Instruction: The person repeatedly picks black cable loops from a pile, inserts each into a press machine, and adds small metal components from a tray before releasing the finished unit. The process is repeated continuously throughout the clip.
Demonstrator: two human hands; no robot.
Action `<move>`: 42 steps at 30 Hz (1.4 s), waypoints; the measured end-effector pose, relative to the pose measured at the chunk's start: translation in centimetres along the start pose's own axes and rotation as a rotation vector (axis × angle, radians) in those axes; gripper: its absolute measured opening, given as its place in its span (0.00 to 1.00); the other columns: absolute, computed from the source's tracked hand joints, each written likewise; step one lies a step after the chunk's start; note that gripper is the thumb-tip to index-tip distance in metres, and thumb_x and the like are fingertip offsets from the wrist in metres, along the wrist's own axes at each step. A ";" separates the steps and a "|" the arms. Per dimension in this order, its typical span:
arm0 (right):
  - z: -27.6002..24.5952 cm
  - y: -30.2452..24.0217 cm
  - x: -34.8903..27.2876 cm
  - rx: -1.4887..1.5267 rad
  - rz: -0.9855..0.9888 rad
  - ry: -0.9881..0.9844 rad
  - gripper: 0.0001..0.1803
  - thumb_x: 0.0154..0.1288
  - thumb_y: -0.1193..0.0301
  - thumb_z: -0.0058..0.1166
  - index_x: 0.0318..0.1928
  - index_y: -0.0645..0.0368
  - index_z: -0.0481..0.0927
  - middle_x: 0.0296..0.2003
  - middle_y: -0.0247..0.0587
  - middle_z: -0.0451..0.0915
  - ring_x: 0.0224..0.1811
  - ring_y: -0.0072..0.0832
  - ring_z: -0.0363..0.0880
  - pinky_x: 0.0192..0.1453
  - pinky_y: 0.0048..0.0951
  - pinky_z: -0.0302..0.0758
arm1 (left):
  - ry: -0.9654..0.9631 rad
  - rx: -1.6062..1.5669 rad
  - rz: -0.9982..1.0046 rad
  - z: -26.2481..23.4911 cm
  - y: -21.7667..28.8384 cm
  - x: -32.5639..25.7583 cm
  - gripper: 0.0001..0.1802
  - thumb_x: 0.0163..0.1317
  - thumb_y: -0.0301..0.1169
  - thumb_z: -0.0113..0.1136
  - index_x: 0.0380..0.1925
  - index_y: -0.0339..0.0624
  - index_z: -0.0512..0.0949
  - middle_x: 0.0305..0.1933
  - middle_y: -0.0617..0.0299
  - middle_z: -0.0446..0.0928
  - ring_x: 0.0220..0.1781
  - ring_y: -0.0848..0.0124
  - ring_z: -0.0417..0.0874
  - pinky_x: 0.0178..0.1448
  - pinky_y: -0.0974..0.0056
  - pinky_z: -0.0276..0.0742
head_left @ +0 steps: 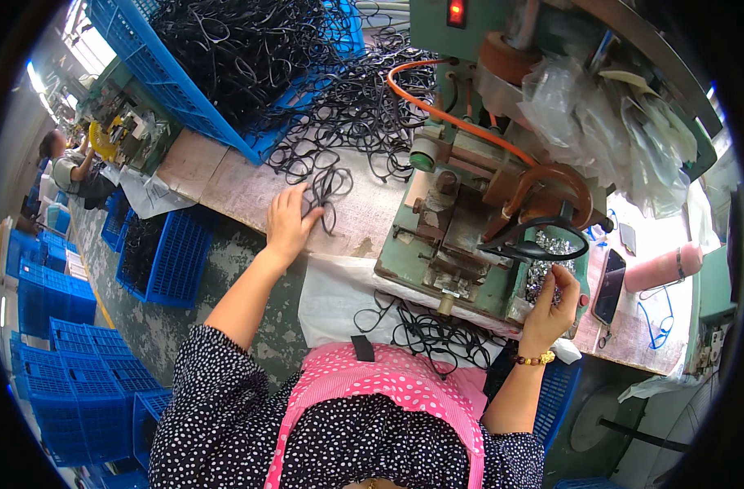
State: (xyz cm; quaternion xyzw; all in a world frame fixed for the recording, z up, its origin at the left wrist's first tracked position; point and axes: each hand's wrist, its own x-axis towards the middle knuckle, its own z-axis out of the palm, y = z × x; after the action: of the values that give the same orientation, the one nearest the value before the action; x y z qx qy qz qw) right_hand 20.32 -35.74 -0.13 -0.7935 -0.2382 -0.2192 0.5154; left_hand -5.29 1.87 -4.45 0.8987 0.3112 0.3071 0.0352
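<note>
Several black glasses frames [330,189] lie in a loose bunch on the worktable. Against their near left side rests my left hand [286,226], its fingers stretched out and its thumb apart from them. At the green machine's right side my right hand [554,306] hovers over a tray of small shiny metal pieces [549,254]. Thumb and forefinger are pinched together there; anything between them is too small to make out. Another black glasses frame [538,240] sits at the machine [462,236], just above my right fingertips.
A blue crate [176,81] heaped with black frames stands at the back left, spilling onto the table. More frames [429,326] lie below the machine, near my apron. On the right are a phone [609,285], a pink bottle [661,267] and blue glasses [657,322]. Another person [74,173] sits far left.
</note>
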 end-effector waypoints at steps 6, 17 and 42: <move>-0.2 -0.2 -0.2 0.056 0.038 0.035 0.04 0.68 0.79 0.56 0.42 0.65 0.80 0.39 0.41 0.81 0.40 0.31 0.80 0.48 0.31 0.76 | 0.124 -0.199 -0.023 0.9 1.0 3.8 0.10 0.69 0.32 0.59 0.45 0.38 0.81 0.47 0.51 0.80 0.48 0.57 0.80 0.52 0.60 0.75; -1.0 0.1 -0.1 0.027 -0.080 -0.050 0.07 0.65 0.82 0.57 0.42 0.62 0.83 0.36 0.40 0.84 0.42 0.33 0.82 0.71 0.45 0.66 | -0.248 -1.263 -0.714 -6.3 6.9 2.8 0.18 0.76 0.37 0.52 0.58 0.38 0.76 0.34 0.64 0.77 0.24 0.83 0.72 0.29 0.76 0.68; 1.3 -11.2 2.5 0.692 0.134 -0.291 0.16 0.63 0.84 0.57 0.51 0.64 0.75 0.41 0.37 0.78 0.45 0.22 0.76 0.52 0.23 0.72 | -0.014 -1.499 -0.117 -13.5 20.4 6.4 0.09 0.71 0.24 0.56 0.48 0.35 0.77 0.41 0.58 0.83 0.37 0.76 0.80 0.44 0.71 0.76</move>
State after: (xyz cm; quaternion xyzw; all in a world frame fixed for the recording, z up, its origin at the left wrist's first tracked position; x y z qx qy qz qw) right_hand 15.72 -30.15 8.85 -0.6092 -0.3165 0.0236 0.7268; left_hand 1.87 -12.53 15.03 0.6179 0.0660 0.4286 0.6558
